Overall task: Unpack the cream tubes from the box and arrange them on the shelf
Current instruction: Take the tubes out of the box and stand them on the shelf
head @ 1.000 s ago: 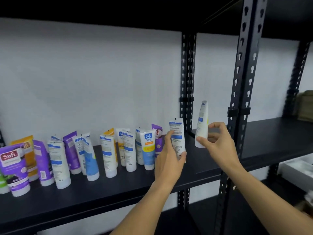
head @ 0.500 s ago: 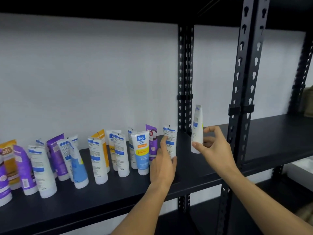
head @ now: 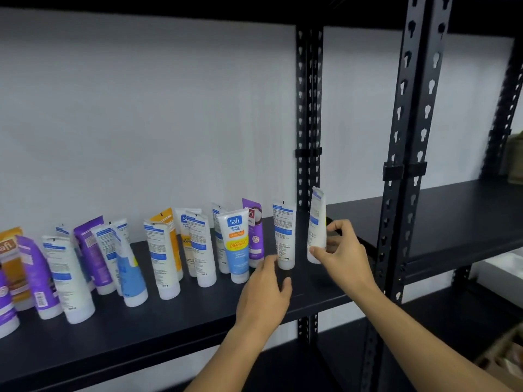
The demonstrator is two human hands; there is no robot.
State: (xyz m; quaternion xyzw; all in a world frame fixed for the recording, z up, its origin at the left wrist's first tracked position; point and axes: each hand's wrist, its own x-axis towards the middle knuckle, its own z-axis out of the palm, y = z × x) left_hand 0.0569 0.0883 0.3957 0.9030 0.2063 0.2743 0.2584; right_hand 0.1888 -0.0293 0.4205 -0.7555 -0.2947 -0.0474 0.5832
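Observation:
Several cream tubes stand cap-down in a loose row on the black shelf (head: 175, 321), among them a blue and white Safi tube (head: 235, 247). A white tube with blue print (head: 284, 236) stands at the right end of the row. My left hand (head: 266, 292) sits just below and left of it, fingers apart, no longer gripping it. Further right, my right hand (head: 343, 256) pinches another white tube (head: 316, 224), which stands upright with its cap on the shelf.
Black perforated uprights (head: 407, 137) rise right of my right hand; a rear upright (head: 308, 108) stands behind the tubes. A second black shelf (head: 458, 219) continues to the right. A white wall is behind. A lower shelf and a brown box corner (head: 503, 360) lie below right.
My left hand set its white tube down at the row's right end and let go, dropping back. My right hand lowered its tube onto the shelf. The view shifted right.

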